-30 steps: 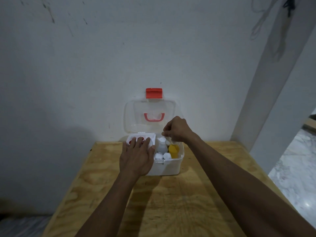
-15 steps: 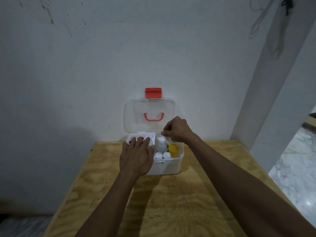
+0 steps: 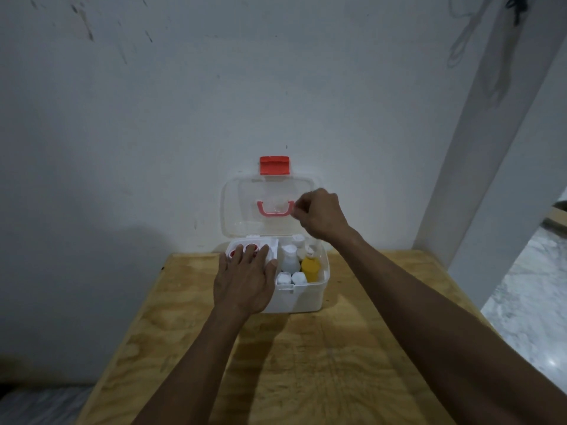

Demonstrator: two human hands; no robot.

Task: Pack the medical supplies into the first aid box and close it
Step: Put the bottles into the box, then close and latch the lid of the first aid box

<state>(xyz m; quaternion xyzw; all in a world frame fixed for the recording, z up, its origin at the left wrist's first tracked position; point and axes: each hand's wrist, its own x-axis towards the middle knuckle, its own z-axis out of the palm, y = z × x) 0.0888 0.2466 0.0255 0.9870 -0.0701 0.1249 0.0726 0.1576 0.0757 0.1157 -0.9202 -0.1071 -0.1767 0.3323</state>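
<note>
Two hands work at the first aid box (image 3: 302, 297), which sits open on the wooden bench (image 3: 306, 363) against the wall. Left hand (image 3: 245, 283) lies flat on the white tray (image 3: 271, 245) inside — fingers spread, holding nothing. Right hand (image 3: 319, 213) is raised before the clear lid (image 3: 245, 207), fingers pinched; on what, I cannot tell. Bottles — one yellow bottle (image 3: 310, 268) among them — stand in the box.

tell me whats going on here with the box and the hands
A person is packing a white first aid box on a wooden table. Its clear lid stands open against the wall. The left hand lies flat on the white tray in the box's left side. The right hand is raised in front of the lid, fingers pinched. A yellow bottle and white bottles already stand inside.
</note>
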